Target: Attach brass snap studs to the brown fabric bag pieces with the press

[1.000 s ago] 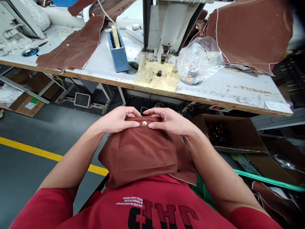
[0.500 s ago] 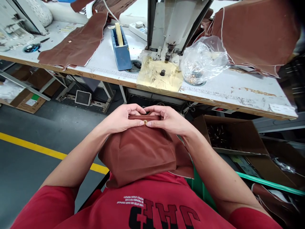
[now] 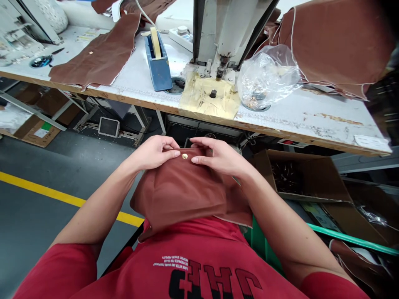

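Note:
A piece of brown fabric [image 3: 187,195] lies over my lap, its top edge raised between my hands. Near that edge sits a round gold button [image 3: 185,156]. My left hand [image 3: 154,152] pinches the edge just left of the button, thumb in front and fingers behind. On the other side, my right hand [image 3: 218,156] has its thumb on the front of the fabric and its fingers along the top edge, partly behind it. Beyond my hands stands a press machine [image 3: 220,72] over a yellowish taped patch [image 3: 207,97] on the table.
The worktable [image 3: 324,124] holds a blue tape dispenser [image 3: 158,70], a clear plastic bag [image 3: 266,77] with small metal parts, and brown fabric pieces [image 3: 96,54] at left and right. Below right is a cardboard box [image 3: 318,178]; a green bar [image 3: 352,238] runs nearby.
Both thumbs have moved off the button and apart, so it now shows fully. The fabric edge and button have shifted slightly left and up.

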### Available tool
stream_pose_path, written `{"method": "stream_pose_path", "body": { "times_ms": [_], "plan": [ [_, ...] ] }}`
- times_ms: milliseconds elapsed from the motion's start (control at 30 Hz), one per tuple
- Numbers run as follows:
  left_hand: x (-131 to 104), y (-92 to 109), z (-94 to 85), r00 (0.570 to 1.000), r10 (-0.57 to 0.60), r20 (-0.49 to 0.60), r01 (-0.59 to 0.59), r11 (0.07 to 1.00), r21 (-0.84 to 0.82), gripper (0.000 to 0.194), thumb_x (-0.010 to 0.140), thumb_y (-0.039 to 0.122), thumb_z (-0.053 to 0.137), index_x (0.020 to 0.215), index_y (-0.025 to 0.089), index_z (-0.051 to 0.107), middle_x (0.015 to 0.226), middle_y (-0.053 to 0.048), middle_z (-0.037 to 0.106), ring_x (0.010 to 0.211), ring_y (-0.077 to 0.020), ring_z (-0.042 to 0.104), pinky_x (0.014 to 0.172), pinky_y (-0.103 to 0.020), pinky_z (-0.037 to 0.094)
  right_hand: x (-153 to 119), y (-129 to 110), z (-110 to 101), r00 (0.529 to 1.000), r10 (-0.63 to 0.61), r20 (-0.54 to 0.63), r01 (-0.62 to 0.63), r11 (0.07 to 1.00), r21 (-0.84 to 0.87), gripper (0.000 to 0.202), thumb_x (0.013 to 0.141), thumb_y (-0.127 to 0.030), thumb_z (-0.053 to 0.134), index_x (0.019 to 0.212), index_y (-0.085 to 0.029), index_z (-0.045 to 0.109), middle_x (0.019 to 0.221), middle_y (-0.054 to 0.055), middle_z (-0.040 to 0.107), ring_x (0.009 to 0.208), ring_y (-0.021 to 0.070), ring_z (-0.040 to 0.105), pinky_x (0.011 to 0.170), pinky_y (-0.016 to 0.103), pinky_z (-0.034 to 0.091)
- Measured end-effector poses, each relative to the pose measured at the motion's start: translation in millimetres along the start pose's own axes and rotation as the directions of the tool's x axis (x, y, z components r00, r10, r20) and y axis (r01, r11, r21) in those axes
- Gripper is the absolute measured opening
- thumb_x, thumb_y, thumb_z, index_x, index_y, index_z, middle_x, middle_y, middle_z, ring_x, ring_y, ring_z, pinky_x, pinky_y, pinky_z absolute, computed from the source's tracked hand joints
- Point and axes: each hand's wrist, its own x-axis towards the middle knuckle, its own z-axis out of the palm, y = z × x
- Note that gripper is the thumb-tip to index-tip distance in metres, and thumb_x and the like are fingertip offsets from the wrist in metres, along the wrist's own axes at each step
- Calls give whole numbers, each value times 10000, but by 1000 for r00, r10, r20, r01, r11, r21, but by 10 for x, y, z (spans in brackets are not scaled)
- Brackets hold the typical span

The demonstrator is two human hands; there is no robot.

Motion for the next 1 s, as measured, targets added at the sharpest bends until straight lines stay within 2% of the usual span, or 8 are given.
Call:
{"method": "stream_pose_path", "body": {
  "times_ms": [167,300,467,633,700,767,867,1000],
  "plan": [
    [150,-312,-144,871,-39,-491,95,991,90,245,823,412,664,869,171,675,795,-46,731,710,-165,630,618,-245,429,50,-87,42,987,-10,-157,-21,981,-191,462,901,-372,637,1328,-198,618,1258,107,686,1089,271,672,991,420,512],
    [226,-343,-18,739,-132,-660,-30,973,-229,258,801,414,701,866,177,623,686,11,635,612,-115,526,584,-224,393,150,-171,188,991,-40,-131,15,983,-184,523,941,-483,570,1388,-212,557,1272,108,685,1146,281,661,997,421,510],
    [214,-243,570,839,-252,-481,-129,768,-628,287,839,439,644,944,173,621,855,-20,670,693,-104,576,648,-223,466,252,-44,555,980,1,-197,-74,929,-362,868,891,-608,580,1565,-152,277,1470,200,515,1285,357,567,1014,489,490],
    [88,-291,864,920,-274,-279,-7,702,-712,292,866,365,601,1069,158,639,990,-96,714,862,-163,681,847,-333,551,191,278,738,977,93,-193,-171,881,-440,657,1004,-443,417,1547,-87,315,1291,215,656,1143,330,668,947,438,520],
    [15,-309,803,939,-239,-248,57,817,-574,257,854,331,636,1046,161,662,972,-110,726,895,-208,692,892,-394,549,147,382,727,977,115,-180,-184,881,-436,556,1035,-400,335,1499,-105,418,1265,189,680,1126,300,683,957,401,514],
    [-15,-297,668,930,-122,-346,69,985,-160,260,876,313,624,1097,184,672,1074,-131,715,1012,-261,665,968,-457,508,113,441,687,975,125,-186,-195,882,-429,506,1047,-368,292,1441,-129,501,1256,162,692,1107,281,695,954,373,513],
    [120,-233,399,921,175,-347,17,873,487,354,913,289,575,1252,216,644,1283,-144,643,1235,-322,545,1067,-505,409,93,436,575,976,93,-197,-172,883,-437,462,1052,-341,278,1376,-168,557,1220,123,715,1044,263,716,894,340,523],
    [543,-67,86,963,271,-9,-221,804,553,253,960,285,505,1048,223,734,1142,-83,726,1096,-255,637,974,-374,453,112,342,298,967,13,-254,-138,864,-484,408,1050,-340,292,1234,-192,625,1089,99,749,920,243,724,752,302,499]
  ]
}}
